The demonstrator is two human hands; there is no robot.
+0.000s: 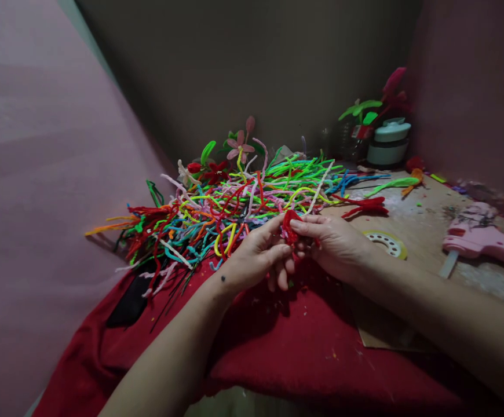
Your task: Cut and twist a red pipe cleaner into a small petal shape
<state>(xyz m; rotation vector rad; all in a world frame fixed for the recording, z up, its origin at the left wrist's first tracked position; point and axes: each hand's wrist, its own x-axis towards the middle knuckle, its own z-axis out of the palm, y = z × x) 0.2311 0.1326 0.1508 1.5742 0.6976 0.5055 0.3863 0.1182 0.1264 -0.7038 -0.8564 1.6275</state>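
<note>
Both of my hands meet above the red cloth (pixel 287 347), fingers pinched around a small looped piece of red pipe cleaner (pixel 291 226). My left hand (pixel 260 255) grips it from the left, with its lower fingers curled. From the right, my right hand (pixel 339 243) presses thumb and fingers against the same piece. Part of it is hidden by my fingers. Right behind my hands lies a tangled heap of multicoloured pipe cleaners (pixel 234 197). A tool with yellow and red handles (pixel 226 238) rests partly buried at the heap's front.
At right, a pink glue gun (pixel 473 237) and a tape roll (pixel 389 244) lie on a brown board (pixel 426 214). Red pipe-cleaner pieces (pixel 367 205) sit nearby. Behind stand a lidded jar (pixel 389 142) and a pink pipe-cleaner flower (pixel 240 147). A flat black object (pixel 130 304) lies left.
</note>
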